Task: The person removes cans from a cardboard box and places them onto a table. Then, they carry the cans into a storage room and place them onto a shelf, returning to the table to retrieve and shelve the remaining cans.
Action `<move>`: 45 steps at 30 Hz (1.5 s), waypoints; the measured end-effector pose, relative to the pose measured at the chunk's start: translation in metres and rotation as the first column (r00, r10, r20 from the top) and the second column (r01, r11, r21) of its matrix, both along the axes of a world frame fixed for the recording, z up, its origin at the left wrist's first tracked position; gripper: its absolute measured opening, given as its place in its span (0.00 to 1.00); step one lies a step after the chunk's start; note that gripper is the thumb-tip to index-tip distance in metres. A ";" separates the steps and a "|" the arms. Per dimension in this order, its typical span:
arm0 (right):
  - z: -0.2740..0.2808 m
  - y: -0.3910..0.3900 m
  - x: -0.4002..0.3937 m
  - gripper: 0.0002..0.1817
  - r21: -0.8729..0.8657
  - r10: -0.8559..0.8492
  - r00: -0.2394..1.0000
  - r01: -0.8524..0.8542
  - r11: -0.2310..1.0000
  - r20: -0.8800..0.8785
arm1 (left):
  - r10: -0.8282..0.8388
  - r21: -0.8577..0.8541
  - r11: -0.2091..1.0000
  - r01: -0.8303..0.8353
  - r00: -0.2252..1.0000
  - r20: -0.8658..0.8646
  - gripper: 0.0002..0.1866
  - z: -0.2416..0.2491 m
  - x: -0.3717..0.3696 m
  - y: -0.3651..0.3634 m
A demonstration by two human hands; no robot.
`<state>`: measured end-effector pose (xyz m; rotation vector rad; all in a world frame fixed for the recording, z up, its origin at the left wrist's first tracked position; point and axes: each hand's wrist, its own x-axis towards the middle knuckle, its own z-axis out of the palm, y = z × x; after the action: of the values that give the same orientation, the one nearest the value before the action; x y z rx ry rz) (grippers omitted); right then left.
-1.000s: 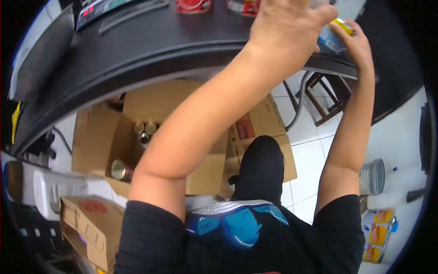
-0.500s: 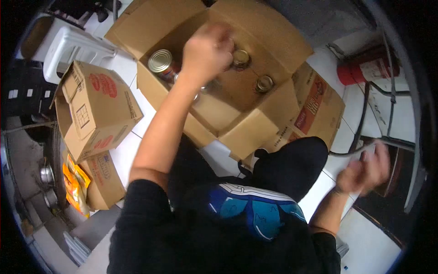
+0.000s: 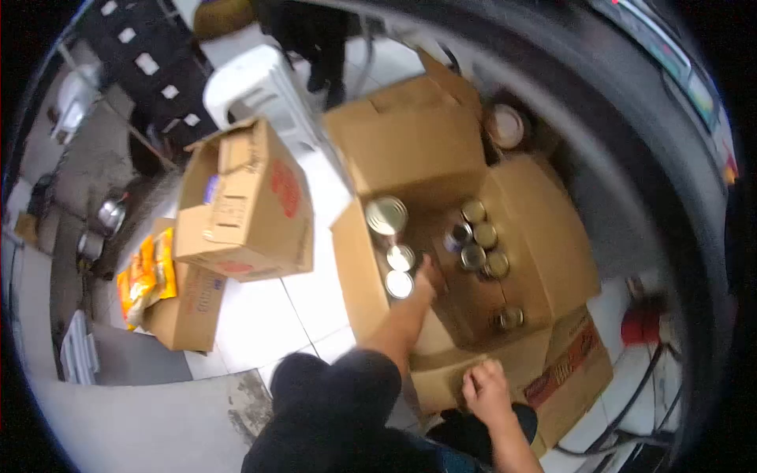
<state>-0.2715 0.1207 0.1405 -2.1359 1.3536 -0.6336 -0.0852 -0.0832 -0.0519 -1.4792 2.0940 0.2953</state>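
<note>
Left hand [image 3: 428, 276] in the open box [image 3: 410, 154] — can [image 3: 400, 284] just beside it.

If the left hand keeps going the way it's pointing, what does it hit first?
Most likely the cans just ahead of the left hand inside the open box; depth is hard to judge.

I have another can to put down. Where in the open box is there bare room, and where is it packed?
The box floor is bare between the left hand and the lone can near the front flap. It is crowded along the left wall, where three cans stand, and at the middle cluster. The right hand rests on the front flap.
</note>
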 end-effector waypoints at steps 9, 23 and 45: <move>0.020 0.038 0.016 0.05 0.180 0.114 0.980 -0.084 0.980 -0.160 | 0.039 -0.061 0.994 -0.087 0.833 -0.552 0.33 0.229 0.016 0.123; 0.418 0.191 -0.100 0.11 -0.104 -0.314 0.941 0.302 0.948 -0.126 | 0.304 0.298 0.948 -0.115 0.613 -0.730 0.41 0.584 0.088 0.318; 0.512 0.165 -0.401 0.40 0.046 -0.412 0.690 0.541 0.840 -0.596 | -0.655 -0.190 0.708 0.680 0.533 -0.536 0.33 0.732 -0.390 0.268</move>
<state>-0.6726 0.2859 0.6525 -1.8446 2.2425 0.0151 -0.4755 0.1844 0.6802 -0.4413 2.9357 0.5154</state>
